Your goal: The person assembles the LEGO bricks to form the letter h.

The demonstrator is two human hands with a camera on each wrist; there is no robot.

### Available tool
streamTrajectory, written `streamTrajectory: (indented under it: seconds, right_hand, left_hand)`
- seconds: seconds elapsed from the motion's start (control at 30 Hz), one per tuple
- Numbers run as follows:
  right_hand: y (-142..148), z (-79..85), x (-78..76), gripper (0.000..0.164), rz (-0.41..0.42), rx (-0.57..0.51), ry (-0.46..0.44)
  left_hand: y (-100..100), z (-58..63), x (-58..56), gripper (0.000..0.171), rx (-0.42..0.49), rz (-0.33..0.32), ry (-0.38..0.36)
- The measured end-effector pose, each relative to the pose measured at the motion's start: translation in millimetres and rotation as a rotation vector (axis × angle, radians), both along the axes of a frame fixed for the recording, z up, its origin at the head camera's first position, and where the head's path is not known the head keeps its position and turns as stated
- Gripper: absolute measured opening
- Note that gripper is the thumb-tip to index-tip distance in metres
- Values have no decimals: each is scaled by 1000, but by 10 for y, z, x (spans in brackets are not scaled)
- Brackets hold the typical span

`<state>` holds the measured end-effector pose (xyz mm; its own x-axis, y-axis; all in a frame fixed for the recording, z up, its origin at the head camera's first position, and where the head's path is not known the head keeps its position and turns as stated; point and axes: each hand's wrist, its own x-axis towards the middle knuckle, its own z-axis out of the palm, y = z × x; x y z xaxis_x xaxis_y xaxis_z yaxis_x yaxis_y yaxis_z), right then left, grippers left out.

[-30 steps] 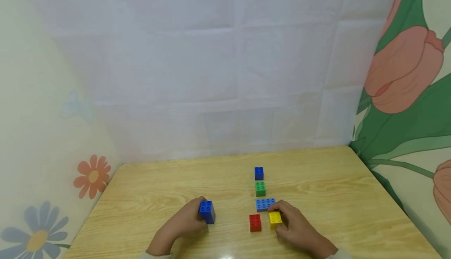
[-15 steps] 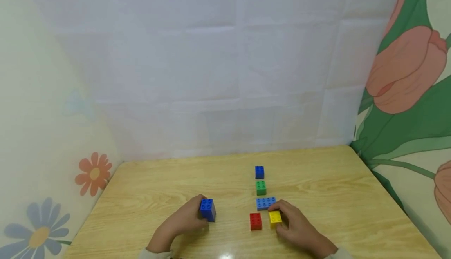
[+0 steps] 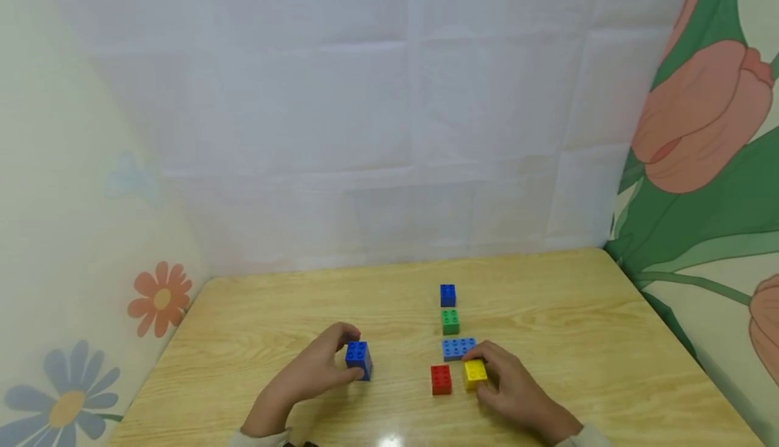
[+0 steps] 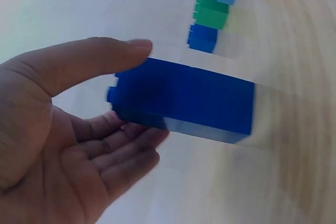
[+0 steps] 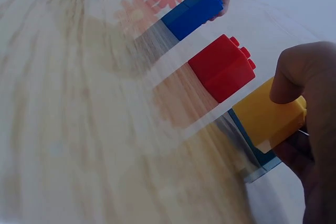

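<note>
A tall dark blue block of toy bricks (image 3: 358,360) stands upright on the table at my left hand (image 3: 313,369). The left fingers are spread around it, loosely extended, with the thumb overlapping its near side. In the left wrist view the thumb tip lies at the studded end of the block (image 4: 189,98), the other fingers at its far side. My right hand (image 3: 517,393) pinches a yellow toy brick (image 3: 475,374) between thumb and fingers. Just left of it sits a red brick (image 3: 441,380), and a light blue brick (image 3: 458,349) lies right behind.
Farther back on the wooden table (image 3: 262,325), a green brick (image 3: 450,322) and a small dark blue brick (image 3: 447,295) line up behind the light blue one. A white sheet (image 3: 304,129) hangs behind the table, and flower-patterned walls (image 3: 700,122) flank it.
My left fingers have loosened from the tall blue block and spread apart, while the block stays in place. The right hand still holds the yellow brick in the same spot.
</note>
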<state>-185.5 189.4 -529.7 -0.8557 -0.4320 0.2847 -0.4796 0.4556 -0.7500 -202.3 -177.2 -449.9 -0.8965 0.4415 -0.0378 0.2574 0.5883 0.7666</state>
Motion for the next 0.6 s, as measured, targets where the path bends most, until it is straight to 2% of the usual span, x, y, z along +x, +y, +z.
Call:
streamTrajectory:
  seconds: [0.1,0.27,0.5,0.6]
  right_hand:
    - [-5,0,-1,48,-2,-18,9]
    - [-6,-11,-4,50,-5,-36,26]
    - [11,-31,-9,50,-15,-36,43]
    - [22,-25,-10,50,-6,-35,52]
  left_hand:
    - [-18,65,25,64,51,-6,9]
    - [14,159,73,65,71,64,84]
    - [218,221,142,75,112,102,237]
    - [331,210,173,77,123,104,264]
